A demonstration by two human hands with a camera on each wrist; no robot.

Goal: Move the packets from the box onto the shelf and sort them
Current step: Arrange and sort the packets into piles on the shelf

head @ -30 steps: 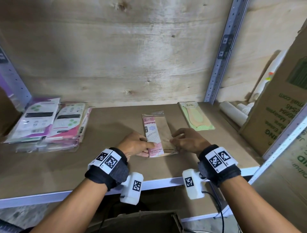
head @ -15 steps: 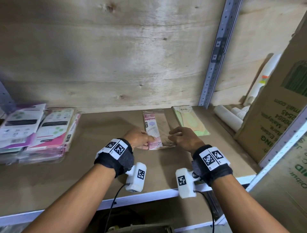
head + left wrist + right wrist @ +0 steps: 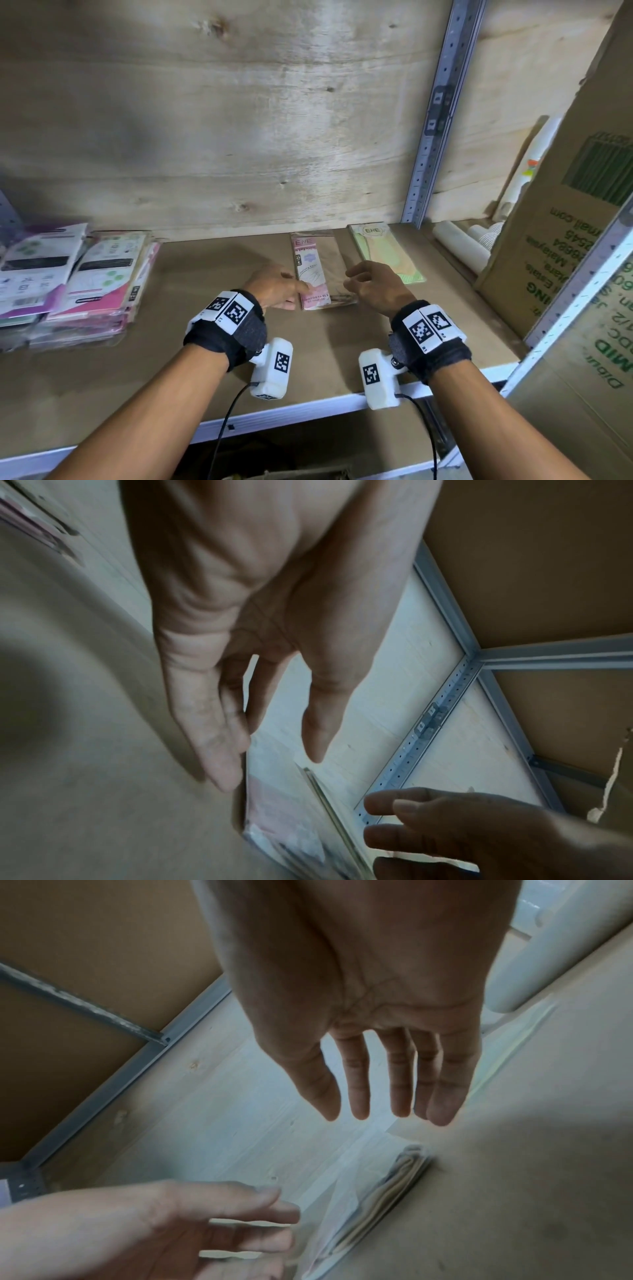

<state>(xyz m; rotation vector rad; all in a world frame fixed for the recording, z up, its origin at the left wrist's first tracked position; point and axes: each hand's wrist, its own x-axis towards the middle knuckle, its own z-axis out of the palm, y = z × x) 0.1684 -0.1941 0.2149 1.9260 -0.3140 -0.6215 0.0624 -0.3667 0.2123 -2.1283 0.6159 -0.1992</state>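
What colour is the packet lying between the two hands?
The packet has a pink strip with beige beside it. The head view shows it best.

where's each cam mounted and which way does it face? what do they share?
Head: on the head, facing forward and down at the shelf; both forearms, left hand and right hand flank the pink packet.
Left wrist: on the left wrist, looking along the open palm and fingers to the packet; right-hand fingertips show at lower right.
Right wrist: on the right wrist, looking along the straight fingers; left hand at lower left.
Shared: all three show both hands, the pink packet and the shelf.
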